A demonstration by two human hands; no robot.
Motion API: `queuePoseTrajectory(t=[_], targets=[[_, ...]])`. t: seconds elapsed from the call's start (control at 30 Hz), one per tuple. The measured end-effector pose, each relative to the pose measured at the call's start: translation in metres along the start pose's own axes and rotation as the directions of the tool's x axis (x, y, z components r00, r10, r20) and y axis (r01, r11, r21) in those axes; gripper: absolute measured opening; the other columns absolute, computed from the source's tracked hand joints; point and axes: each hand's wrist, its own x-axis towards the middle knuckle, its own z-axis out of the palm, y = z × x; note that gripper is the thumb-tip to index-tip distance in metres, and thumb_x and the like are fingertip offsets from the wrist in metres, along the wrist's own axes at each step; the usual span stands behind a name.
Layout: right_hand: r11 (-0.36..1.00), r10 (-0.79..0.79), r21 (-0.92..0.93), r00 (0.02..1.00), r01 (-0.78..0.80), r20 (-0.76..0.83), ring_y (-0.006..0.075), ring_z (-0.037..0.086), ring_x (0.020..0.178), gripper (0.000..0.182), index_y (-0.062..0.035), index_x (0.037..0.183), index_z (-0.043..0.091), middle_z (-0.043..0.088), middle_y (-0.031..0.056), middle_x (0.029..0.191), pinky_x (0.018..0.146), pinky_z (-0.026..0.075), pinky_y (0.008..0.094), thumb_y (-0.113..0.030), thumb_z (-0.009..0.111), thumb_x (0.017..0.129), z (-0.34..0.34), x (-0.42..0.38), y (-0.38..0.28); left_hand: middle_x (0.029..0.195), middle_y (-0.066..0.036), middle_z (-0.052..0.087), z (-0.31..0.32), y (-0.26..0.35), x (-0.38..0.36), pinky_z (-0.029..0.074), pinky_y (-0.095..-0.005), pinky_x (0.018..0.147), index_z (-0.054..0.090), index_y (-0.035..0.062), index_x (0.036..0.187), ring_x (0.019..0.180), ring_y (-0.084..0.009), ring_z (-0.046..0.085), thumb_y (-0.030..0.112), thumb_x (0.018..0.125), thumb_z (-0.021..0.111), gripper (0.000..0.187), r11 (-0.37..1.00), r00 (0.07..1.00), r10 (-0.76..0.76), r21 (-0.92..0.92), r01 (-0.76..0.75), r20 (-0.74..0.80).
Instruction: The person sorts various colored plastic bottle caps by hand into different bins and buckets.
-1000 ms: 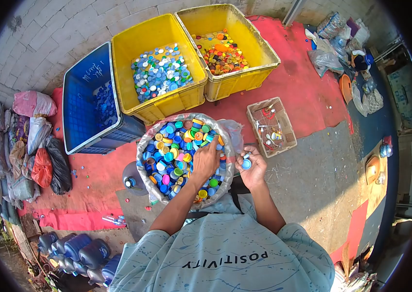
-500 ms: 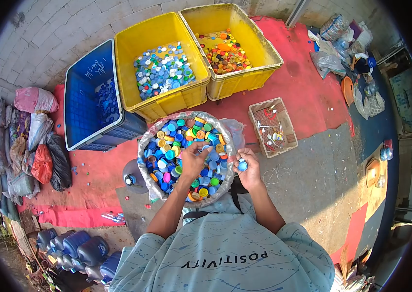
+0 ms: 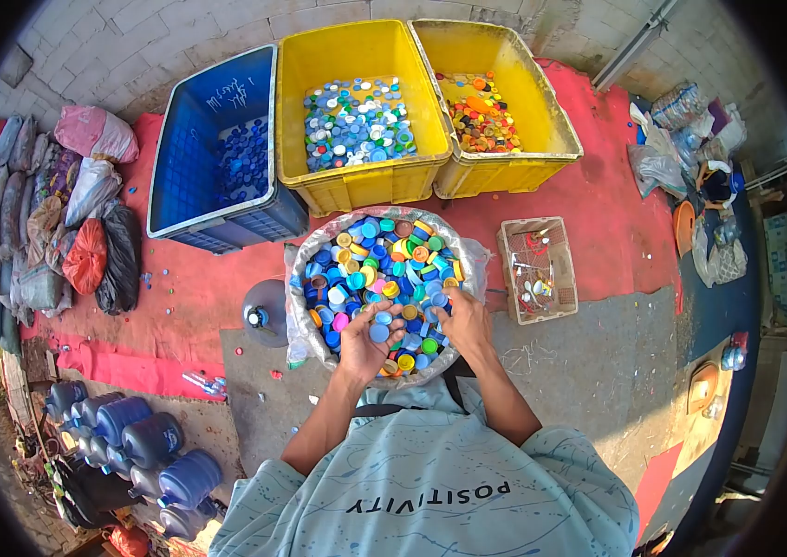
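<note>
A round sack (image 3: 297, 295) with a rolled, silvery rim stands before me, full of plastic bottle caps (image 3: 370, 271) in many colours. My left hand (image 3: 365, 351) is over its near side, palm turned up, with light blue bottle caps (image 3: 379, 331) held in its curled fingers. To the right, my right hand (image 3: 468, 323) bends down at the sack's right side. Its thumb and fingers come together among the blue caps, and what is between the fingertips is hidden.
Behind the sack stand a blue crate (image 3: 170, 176) with dark blue caps, a yellow crate (image 3: 293, 111) with light blue, white and green caps, and another yellow crate (image 3: 542, 102) with orange, red and yellow ones. A small basket (image 3: 573, 269) is at right, a large water jug (image 3: 263, 320) at left.
My left hand has drawn back from the pile and turned up, now with light blue caps in it. My right hand has moved from outside the rim onto the caps. The view has shifted.
</note>
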Motion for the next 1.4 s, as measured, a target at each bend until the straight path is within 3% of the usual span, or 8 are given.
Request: queuePoseTrajectory(t=[0.4,0.5,0.53,0.63,1.03,1.17,1.23,1.4], targets=[[0.990,0.049,0.126,0.989,-0.067,0.138,0.0295,0.066,0.072,0.026,-0.0028,0.096,0.057,0.067,0.0135,0.085,0.060,0.049,0.0406,-0.020,0.071,0.083,0.004,0.014,-0.007,0.110,-0.014,0.063,-0.026,0.008,-0.018,0.055,-0.0350,0.080,0.056,0.0019,0.110,0.090,-0.0238,0.064,0.019,0.092,0.055,0.025,0.993,0.994,0.055,-0.097,-0.064,-0.089],[0.406,0.134,0.730,0.826,-0.549,0.547,0.0205,0.060,0.065,0.018,-0.0041,0.096,0.056,0.063,0.0088,0.081,0.051,0.044,0.0329,-0.016,0.066,0.086,-0.005,0.017,-0.012,0.110,-0.014,0.062,-0.024,0.009,-0.018,0.055,-0.0351,0.082,0.056,0.0015,0.108,0.091,-0.0242,0.064,0.018,0.092,0.054,0.023,0.990,0.993,0.056,-0.120,-0.069,-0.108],[0.055,0.022,0.812,0.814,-0.581,0.581,0.0154,0.055,0.063,0.017,-0.0050,0.099,0.057,0.060,0.0064,0.080,0.050,0.041,0.0277,-0.017,0.063,0.088,-0.003,0.016,-0.012,0.110,-0.014,0.062,-0.023,0.009,-0.017,0.054,-0.0355,0.082,0.056,0.0013,0.107,0.092,-0.0245,0.064,0.018,0.092,0.054,0.023,0.989,0.992,0.055,-0.129,-0.069,-0.113],[-0.304,-0.129,0.723,0.779,-0.620,0.613,0.0166,0.056,0.065,0.020,-0.0051,0.103,0.058,0.060,0.0079,0.082,0.051,0.042,0.0285,-0.021,0.061,0.090,-0.002,0.016,-0.020,0.110,-0.016,0.062,-0.013,0.010,-0.017,0.052,-0.0370,0.087,0.056,0.0010,0.106,0.097,-0.0260,0.062,0.019,0.092,0.055,0.023,0.986,0.992,0.060,-0.147,-0.077,-0.114],[-0.561,0.226,0.670,0.689,-0.486,0.689,0.0310,0.057,0.104,0.038,0.0056,0.111,0.051,0.055,0.0197,0.113,0.100,0.045,0.0466,-0.012,0.053,0.078,0.016,0.007,-0.043,0.104,-0.014,0.061,0.022,0.020,0.003,0.048,-0.0383,0.093,0.056,0.0008,0.106,0.101,-0.0266,0.059,0.023,0.091,0.056,0.026,0.977,0.973,0.064,-0.186,-0.107,-0.223],[-0.483,0.118,0.757,0.824,-0.440,0.554,0.0395,0.048,0.119,0.043,0.0141,0.109,0.046,0.050,0.0266,0.118,0.111,0.035,0.0541,-0.006,0.052,0.071,0.006,0.077,-0.058,0.125,-0.020,0.051,0.051,0.058,0.052,0.043,-0.0416,0.101,0.044,-0.0052,0.123,0.115,-0.0320,0.051,0.031,0.093,0.052,0.048,0.973,0.970,0.083,-0.193,-0.128,-0.227],[-0.593,-0.100,0.695,0.893,-0.408,0.439,0.0455,0.040,0.128,0.046,0.0185,0.111,0.043,0.044,0.0330,0.126,0.114,0.029,0.0571,-0.002,0.050,0.070,-0.029,0.132,-0.083,0.134,-0.024,0.044,0.087,0.099,0.078,0.040,-0.0437,0.105,0.033,-0.0091,0.135,0.122,-0.0349,0.047,0.038,0.093,0.053,0.066,0.960,0.970,0.244,-0.147,-0.240,0.010],[-0.554,-0.028,0.820,0.988,-0.141,0.151,0.0510,0.030,0.134,0.066,0.0209,0.131,0.023,0.026,0.0380,0.141,0.116,0.026,0.0566,0.000,0.045,0.072,-0.084,0.177,-0.137,0.147,-0.028,0.029,0.146,0.173,0.086,0.029,-0.0451,0.113,0.016,-0.0106,0.143,0.136,-0.0371,0.036,0.044,0.093,0.055,0.084,0.895,0.875,0.423,-0.262,-0.362,0.236]])
